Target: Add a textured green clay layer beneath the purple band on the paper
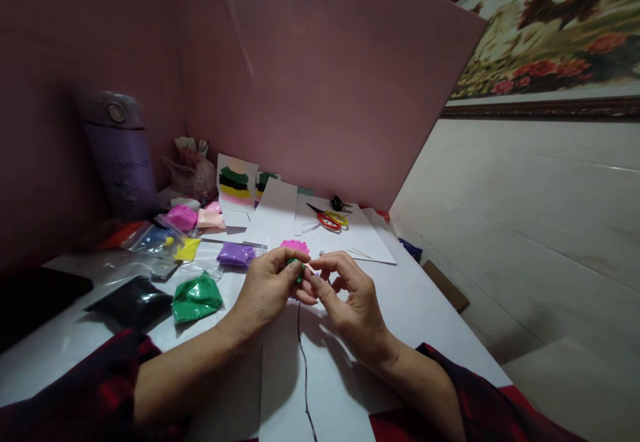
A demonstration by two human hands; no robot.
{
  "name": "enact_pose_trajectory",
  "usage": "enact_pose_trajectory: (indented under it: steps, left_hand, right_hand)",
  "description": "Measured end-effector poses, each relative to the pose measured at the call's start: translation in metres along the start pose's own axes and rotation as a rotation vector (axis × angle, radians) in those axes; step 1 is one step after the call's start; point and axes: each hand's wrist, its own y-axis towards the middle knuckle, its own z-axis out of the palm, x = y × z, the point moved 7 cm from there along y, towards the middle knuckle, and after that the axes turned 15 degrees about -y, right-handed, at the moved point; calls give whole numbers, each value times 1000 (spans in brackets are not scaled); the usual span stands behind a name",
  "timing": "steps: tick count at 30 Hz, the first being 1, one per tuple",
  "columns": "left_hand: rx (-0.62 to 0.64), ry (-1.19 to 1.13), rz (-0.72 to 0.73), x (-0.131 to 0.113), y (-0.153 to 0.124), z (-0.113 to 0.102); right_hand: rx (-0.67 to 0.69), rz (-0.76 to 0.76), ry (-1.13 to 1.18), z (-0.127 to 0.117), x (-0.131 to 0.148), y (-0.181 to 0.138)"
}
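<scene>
My left hand (pixel 270 282) is closed, thumb against fingers, on a small piece of green clay (pixel 299 270) that is mostly covered by the fingertips. Close against it, my right hand (pixel 350 299) has its thumb and index finger drawn together at the green piece; whether anything is between them is hidden. Just beyond the fingers lies a bright pink, rough-textured clay shape (pixel 295 247), partly covered by my hands. A thin black line, like a strand or stem (pixel 304 362), runs from below my hands toward the near edge of the white paper.
Bags of green (pixel 197 297), black (pixel 133 302) and purple clay (pixel 236 254) lie left. Behind them are yellow (pixel 187 249) and pink clay (pixel 182 217) and a purple bottle (pixel 120 155). Red-and-yellow-handled scissors (pixel 330 219) rest on paper at the back, before a pink panel (pixel 310 82).
</scene>
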Motion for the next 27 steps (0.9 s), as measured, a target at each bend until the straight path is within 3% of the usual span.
enact_pose_trajectory:
  steps: [6,14,27]
  left_hand:
    - [9,-114,-13,0,-4,0]
    - [168,-246,-108,16,-6,9]
    - [146,-211,-98,14,-1,1]
  right_hand:
    - [-56,-128,-19,-4,8,-1]
    - [-101,-115,-206,-5,-2,3]
    - [-123,-147,-141,-9,-2,5]
